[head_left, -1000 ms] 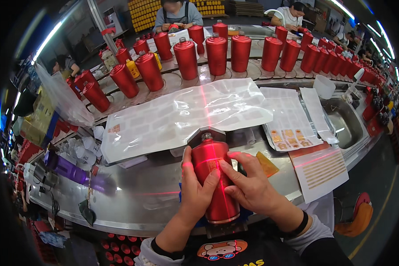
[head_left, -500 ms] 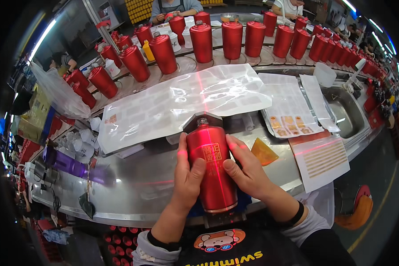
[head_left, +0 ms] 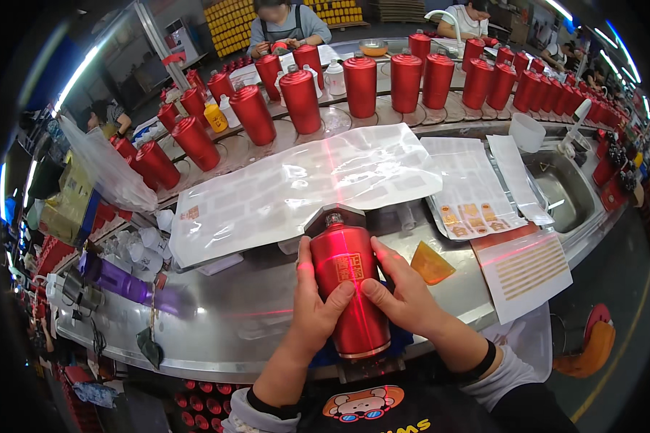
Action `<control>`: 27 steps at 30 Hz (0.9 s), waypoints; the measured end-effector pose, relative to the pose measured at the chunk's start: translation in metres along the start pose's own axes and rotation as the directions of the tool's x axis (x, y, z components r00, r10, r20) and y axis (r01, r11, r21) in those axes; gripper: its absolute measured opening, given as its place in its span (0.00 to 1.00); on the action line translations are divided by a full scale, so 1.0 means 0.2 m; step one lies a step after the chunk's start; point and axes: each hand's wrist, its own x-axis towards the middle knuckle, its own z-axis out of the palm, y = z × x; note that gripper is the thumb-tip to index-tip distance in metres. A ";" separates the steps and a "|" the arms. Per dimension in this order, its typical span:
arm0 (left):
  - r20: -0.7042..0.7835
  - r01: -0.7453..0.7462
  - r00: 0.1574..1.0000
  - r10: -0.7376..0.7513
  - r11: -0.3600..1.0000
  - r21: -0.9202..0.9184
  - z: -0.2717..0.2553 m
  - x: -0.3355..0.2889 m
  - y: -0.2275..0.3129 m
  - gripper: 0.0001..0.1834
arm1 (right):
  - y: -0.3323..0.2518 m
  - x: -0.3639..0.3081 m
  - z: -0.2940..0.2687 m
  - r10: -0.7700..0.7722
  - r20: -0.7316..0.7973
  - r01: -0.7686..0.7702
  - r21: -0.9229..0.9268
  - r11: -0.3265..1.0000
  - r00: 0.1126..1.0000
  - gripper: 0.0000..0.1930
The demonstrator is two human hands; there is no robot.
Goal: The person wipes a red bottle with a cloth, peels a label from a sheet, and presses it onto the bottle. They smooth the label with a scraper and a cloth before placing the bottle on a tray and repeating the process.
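A red metallic bottle [head_left: 350, 289] lies lengthwise in front of me, its neck pointing away, resting on a blue pad at the counter's near edge. My left hand [head_left: 313, 307] grips its left side with the thumb across the body. My right hand [head_left: 406, 296] holds its right side, the thumb pressing near a small gold label [head_left: 347, 268] on the bottle. A red laser line runs along the bottle and over both hands.
A large clear plastic sheet [head_left: 296, 187] covers the counter beyond the bottle. A tray of label sheets [head_left: 469, 195], an orange scraper [head_left: 431, 263] and a striped sheet [head_left: 525, 268] lie right. Rows of red bottles [head_left: 361, 83] stand on the conveyor; people work behind it. A purple tool [head_left: 123, 278] lies left.
The bottles on the conveyor have shifted left. My hands have slid along the bottle, and the thumbs now press nearer the gold label.
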 end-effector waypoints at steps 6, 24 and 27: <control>-0.033 -0.018 0.999 0.020 0.997 0.072 0.01 -0.01 0.01 0.54 | 0.00 0.00 -0.01 0.043 -0.006 -0.042 0.105 0.994 0.999 0.37; 0.012 0.011 1.000 -0.011 0.999 -0.047 0.00 0.00 0.04 0.51 | -0.22 -0.23 -0.06 0.222 0.078 -0.234 0.405 0.884 0.972 0.19; 0.006 0.013 1.000 -0.012 0.999 -0.053 0.01 0.00 0.04 0.51 | -0.20 -0.23 -0.05 0.170 0.002 -0.161 0.327 0.931 0.985 0.17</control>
